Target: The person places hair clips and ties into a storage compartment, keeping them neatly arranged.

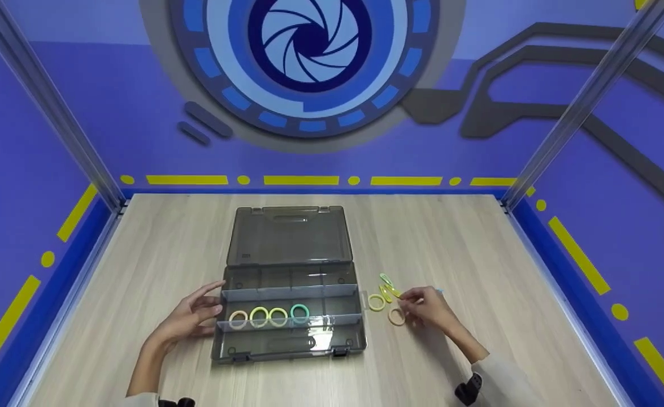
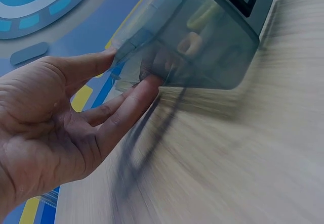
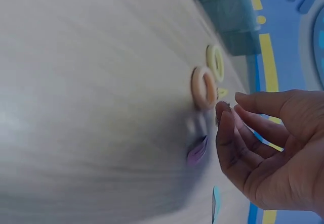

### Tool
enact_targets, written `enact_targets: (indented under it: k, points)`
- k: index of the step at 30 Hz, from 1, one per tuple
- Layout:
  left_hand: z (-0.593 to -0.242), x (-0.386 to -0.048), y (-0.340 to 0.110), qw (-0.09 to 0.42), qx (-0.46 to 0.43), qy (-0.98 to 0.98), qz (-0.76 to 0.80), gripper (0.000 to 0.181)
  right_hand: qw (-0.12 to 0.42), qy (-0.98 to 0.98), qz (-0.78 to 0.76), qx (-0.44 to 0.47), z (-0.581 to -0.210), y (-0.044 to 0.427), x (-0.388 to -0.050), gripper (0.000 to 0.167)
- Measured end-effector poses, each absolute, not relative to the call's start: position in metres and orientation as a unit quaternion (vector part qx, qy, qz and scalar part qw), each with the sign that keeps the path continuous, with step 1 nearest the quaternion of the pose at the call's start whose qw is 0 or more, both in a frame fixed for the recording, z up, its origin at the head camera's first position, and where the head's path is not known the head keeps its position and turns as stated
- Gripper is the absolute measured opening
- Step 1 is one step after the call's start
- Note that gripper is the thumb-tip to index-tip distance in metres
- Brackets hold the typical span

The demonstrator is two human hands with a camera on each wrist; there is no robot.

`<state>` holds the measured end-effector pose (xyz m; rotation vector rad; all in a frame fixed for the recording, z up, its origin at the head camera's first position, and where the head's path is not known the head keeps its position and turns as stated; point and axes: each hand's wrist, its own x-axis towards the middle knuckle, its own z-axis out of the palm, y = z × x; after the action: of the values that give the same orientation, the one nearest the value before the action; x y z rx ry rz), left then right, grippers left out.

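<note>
A smoky plastic organizer box lies with its lid folded back. In its middle compartment stands a row of hair ties, from a peach one to a teal one. My left hand touches the box's left side, fingers nearly straight. Right of the box, my right hand pinches a yellow hair clip, mostly hidden by the fingertips in the right wrist view. Close by lie a yellow hair tie, a peach hair tie and a green hair clip.
A purple hair clip and a blue one lie beneath and beside the right hand. Dividers split the box into long compartments. Blue panels and metal posts enclose the wooden table.
</note>
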<state>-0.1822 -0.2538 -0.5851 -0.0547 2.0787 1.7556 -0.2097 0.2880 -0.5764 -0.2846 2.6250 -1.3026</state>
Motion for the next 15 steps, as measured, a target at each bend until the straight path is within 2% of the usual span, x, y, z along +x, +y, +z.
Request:
enact_targets:
  k: [15]
  points:
    - [-0.585,-0.184,-0.257,0.206,-0.018,0.742,0.637,0.069,0.075,0.910,-0.396,-0.092,-0.588,0.284,-0.204,0.016]
